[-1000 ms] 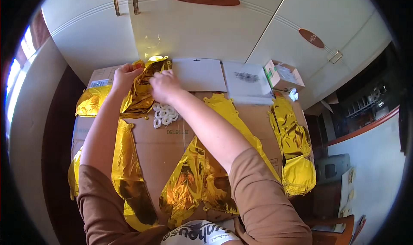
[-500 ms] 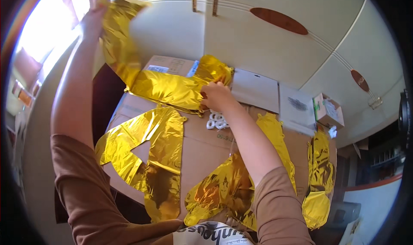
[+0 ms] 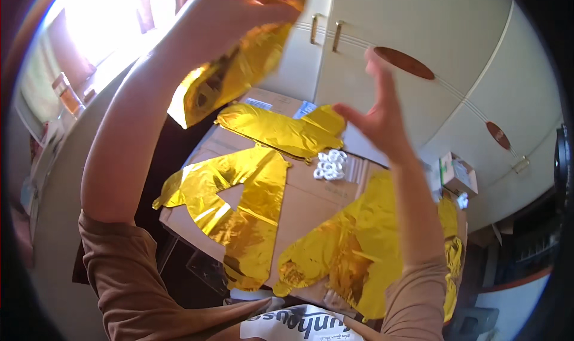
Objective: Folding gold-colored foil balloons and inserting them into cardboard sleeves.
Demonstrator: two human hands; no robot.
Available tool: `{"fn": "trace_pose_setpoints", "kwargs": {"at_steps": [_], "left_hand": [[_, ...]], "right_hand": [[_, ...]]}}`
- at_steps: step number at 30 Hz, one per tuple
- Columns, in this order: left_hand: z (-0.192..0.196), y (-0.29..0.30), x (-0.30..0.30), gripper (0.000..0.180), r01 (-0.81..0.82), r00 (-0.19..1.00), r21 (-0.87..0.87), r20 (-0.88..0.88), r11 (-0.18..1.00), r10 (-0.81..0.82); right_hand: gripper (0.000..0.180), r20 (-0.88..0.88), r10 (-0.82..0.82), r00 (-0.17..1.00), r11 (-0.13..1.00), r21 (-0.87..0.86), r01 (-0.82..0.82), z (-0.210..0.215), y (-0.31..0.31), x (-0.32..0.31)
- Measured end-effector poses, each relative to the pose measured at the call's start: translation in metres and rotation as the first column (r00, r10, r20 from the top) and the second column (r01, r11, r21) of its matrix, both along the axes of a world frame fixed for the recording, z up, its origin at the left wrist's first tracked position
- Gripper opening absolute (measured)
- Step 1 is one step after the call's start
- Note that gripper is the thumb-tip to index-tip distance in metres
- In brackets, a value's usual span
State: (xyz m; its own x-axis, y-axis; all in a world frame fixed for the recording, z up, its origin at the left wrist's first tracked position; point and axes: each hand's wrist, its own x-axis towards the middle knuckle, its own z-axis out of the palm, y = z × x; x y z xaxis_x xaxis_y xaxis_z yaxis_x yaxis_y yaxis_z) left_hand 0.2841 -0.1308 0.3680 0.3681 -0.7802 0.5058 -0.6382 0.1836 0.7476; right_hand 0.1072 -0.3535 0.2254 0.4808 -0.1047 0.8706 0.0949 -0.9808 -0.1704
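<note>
I see left hand (image 3: 254, 9) fingers holding a gold foil piece (image 3: 256, 52), probably light, soft, slippery, better gripped by its edge; right hand (image 3: 385, 118) has fingers spread wide.

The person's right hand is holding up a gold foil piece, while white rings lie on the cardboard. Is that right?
Not quite: the left hand holds up the gold foil piece, as the head view shows. White rings do lie on the cardboard.

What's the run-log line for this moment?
left hand: gripping uninflated gold foil balloon, aloft | right hand: open, empty | white rings: clustered on cardboard
</note>
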Motion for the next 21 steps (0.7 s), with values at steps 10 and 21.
{"fn": "trace_pose_setpoints", "kwargs": {"at_steps": [10, 21], "left_hand": [[-0.01, -0.011, -0.152, 0.056, 0.447, 0.894, -0.189, 0.062, 0.874, -0.444], [-0.231, -0.044, -0.17, 0.078, 0.88, -0.112, -0.055, -0.989, 0.472, 0.093]], "right_hand": [[0.028, -0.664, 0.098, 0.741, 0.944, 0.298, 0.142, 0.165, 0.064, -0.144], [0.02, -0.454, -0.281, 0.846, 0.921, -0.375, 0.105, 0.132, 0.085, -0.26]]}}
